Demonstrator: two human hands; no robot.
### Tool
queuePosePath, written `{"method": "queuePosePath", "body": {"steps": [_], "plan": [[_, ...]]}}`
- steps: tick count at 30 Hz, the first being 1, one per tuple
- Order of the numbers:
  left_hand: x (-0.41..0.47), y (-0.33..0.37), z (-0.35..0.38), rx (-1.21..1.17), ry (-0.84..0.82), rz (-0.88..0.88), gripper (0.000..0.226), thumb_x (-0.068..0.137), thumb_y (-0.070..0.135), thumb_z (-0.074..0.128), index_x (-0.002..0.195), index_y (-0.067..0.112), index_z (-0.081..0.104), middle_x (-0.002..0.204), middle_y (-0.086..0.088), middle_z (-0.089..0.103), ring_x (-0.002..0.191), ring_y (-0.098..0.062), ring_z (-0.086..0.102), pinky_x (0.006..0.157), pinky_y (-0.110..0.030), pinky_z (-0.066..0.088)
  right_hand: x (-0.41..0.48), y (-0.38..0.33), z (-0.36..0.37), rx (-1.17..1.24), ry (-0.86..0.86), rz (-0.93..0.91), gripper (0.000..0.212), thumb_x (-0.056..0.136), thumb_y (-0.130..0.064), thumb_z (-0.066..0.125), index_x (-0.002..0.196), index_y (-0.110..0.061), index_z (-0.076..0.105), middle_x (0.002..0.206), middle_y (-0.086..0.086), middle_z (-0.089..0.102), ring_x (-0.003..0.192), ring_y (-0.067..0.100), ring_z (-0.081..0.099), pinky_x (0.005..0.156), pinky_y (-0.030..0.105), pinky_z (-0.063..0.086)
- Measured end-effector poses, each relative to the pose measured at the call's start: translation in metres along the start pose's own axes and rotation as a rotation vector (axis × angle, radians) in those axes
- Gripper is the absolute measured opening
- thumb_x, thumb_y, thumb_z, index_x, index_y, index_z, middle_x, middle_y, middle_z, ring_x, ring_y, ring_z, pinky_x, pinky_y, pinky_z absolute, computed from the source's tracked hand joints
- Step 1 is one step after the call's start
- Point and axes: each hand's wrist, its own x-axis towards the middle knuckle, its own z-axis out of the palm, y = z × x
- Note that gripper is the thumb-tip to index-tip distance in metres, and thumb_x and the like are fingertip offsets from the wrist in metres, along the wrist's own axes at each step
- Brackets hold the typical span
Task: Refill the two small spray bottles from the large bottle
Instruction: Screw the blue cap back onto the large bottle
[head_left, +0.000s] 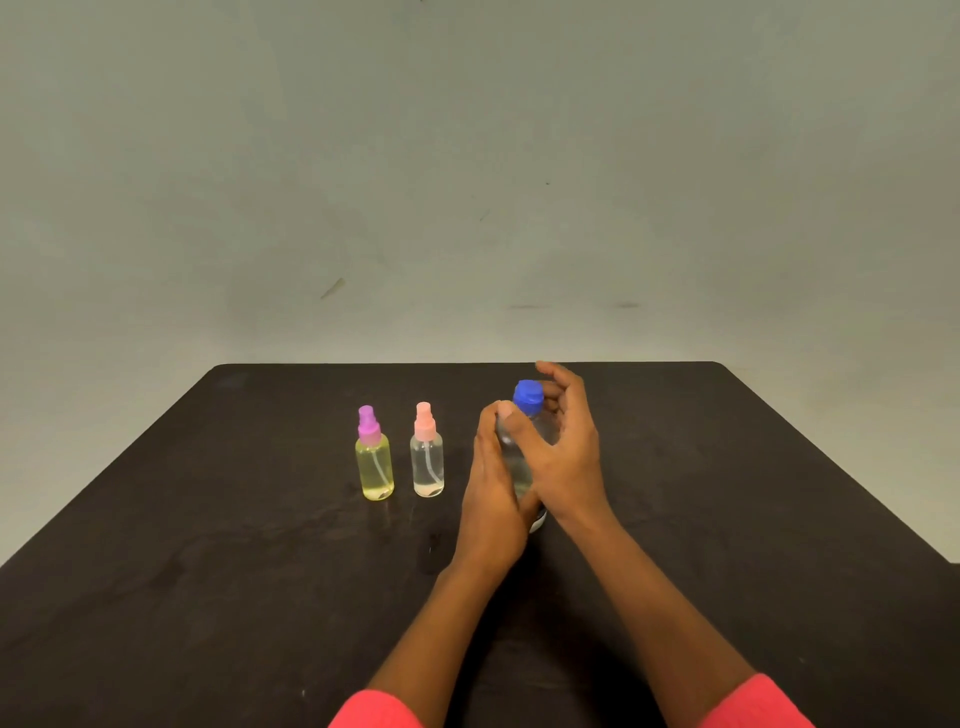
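mid-frame, our left hand (491, 493) grips the bottle (515, 464), our right hand (569, 452) curls round its cap (528, 396). we're likely opening it; next the cap must twist off. purple sprayer (375, 465) and pink sprayer (427, 462) stand capped, left.

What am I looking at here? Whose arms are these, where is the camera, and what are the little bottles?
There is no machine here: these are a person's two bare arms in red sleeves. The single picture comes from a camera worn on the person's head, looking forward and down, so you see roughly what they see. On the dark table stand two small spray bottles: a yellow bottle with a purple top and, to its right, a clear bottle with a pink top. Both tops are on. Right of them stands the large bottle with a blue cap. The left hand grips its body. The right hand curves round the cap, though I cannot tell whether it grips it.
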Motion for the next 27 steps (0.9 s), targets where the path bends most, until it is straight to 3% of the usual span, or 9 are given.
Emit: {"method": "queuePosePath", "body": {"steps": [2, 4, 6, 10, 15, 18, 21, 24, 27], "plan": [[0.001, -0.003, 0.000, 0.012, -0.002, 0.005, 0.083, 0.077, 0.033, 0.061, 0.145, 0.042, 0.014, 0.142, 0.006, 0.044, 0.126, -0.015, 0.051, 0.099, -0.046, 0.047, -0.001, 0.002, -0.003, 0.050, -0.044, -0.018, 0.040, 0.088, -0.027, 0.059, 0.127, -0.027, 0.050, 0.112, -0.008, 0.060, 0.105, 0.008, 0.058, 0.091, 0.021, 0.049], [0.001, -0.004, 0.001, 0.019, 0.003, 0.007, 0.084, 0.076, 0.038, 0.062, 0.145, 0.041, 0.013, 0.143, 0.005, 0.043, 0.128, -0.014, 0.049, 0.102, -0.045, 0.045, -0.002, 0.004, -0.004, 0.066, -0.047, -0.029, 0.033, 0.090, -0.026, 0.055, 0.123, -0.024, 0.056, 0.116, -0.006, 0.060, 0.108, 0.014, 0.059, 0.093, 0.035, 0.051], [0.001, -0.003, 0.001, 0.029, 0.010, 0.003, 0.084, 0.075, 0.038, 0.061, 0.144, 0.042, 0.012, 0.143, 0.006, 0.043, 0.128, -0.013, 0.049, 0.102, -0.044, 0.046, -0.001, 0.005, -0.003, 0.051, -0.025, -0.038, 0.027, 0.090, -0.025, 0.058, 0.116, -0.023, 0.060, 0.113, -0.004, 0.062, 0.105, 0.015, 0.060, 0.091, 0.039, 0.052], [0.003, -0.003, 0.000, 0.027, -0.001, 0.002, 0.083, 0.076, 0.034, 0.061, 0.144, 0.043, 0.015, 0.143, 0.007, 0.044, 0.127, -0.014, 0.050, 0.101, -0.045, 0.047, 0.002, 0.002, 0.000, 0.032, 0.033, -0.027, 0.024, 0.083, -0.017, 0.070, 0.102, -0.028, 0.059, 0.100, -0.010, 0.064, 0.097, 0.009, 0.062, 0.085, 0.027, 0.053], [0.002, 0.001, 0.000, 0.014, 0.006, 0.014, 0.081, 0.077, 0.030, 0.061, 0.126, 0.071, 0.010, 0.133, 0.014, 0.049, 0.115, -0.002, 0.056, 0.091, -0.026, 0.049, 0.005, -0.004, 0.005, -0.066, 0.094, 0.022, 0.027, 0.077, -0.023, 0.075, 0.092, -0.028, 0.053, 0.090, -0.015, 0.059, 0.086, -0.002, 0.058, 0.073, 0.007, 0.046], [0.002, -0.002, 0.000, -0.018, -0.006, 0.005, 0.084, 0.076, 0.035, 0.060, 0.131, 0.068, 0.005, 0.137, 0.009, 0.049, 0.115, -0.004, 0.057, 0.090, -0.025, 0.051, 0.006, -0.005, 0.006, -0.105, 0.107, 0.038, 0.029, 0.077, -0.025, 0.075, 0.093, -0.022, 0.051, 0.089, -0.013, 0.057, 0.083, 0.002, 0.058, 0.071, 0.005, 0.045], [0.003, -0.005, 0.001, -0.025, -0.016, 0.010, 0.089, 0.085, 0.020, 0.061, 0.132, 0.068, 0.002, 0.135, 0.009, 0.049, 0.113, -0.002, 0.058, 0.083, -0.020, 0.052, 0.005, -0.007, 0.008, -0.104, 0.101, 0.066, 0.033, 0.076, -0.027, 0.076, 0.096, -0.021, 0.051, 0.090, -0.014, 0.056, 0.082, 0.000, 0.056, 0.068, 0.001, 0.042], [0.001, -0.004, 0.001, -0.024, -0.008, 0.007, 0.084, 0.084, 0.027, 0.057, 0.135, 0.066, 0.002, 0.138, 0.010, 0.046, 0.117, -0.004, 0.055, 0.090, -0.031, 0.054, 0.002, -0.006, 0.005, -0.068, 0.071, 0.086, 0.041, 0.074, -0.027, 0.078, 0.104, -0.023, 0.051, 0.096, -0.015, 0.057, 0.089, -0.008, 0.055, 0.070, 0.001, 0.042], [0.001, -0.003, 0.002, -0.073, -0.005, -0.012, 0.074, 0.081, 0.045, 0.054, 0.144, 0.048, 0.014, 0.141, 0.007, 0.046, 0.124, -0.013, 0.052, 0.098, -0.045, 0.049, -0.001, -0.004, -0.002, -0.053, -0.004, 0.087, 0.056, 0.070, -0.022, 0.082, 0.115, -0.028, 0.048, 0.107, -0.016, 0.057, 0.098, -0.011, 0.053, 0.075, 0.002, 0.044]]}}
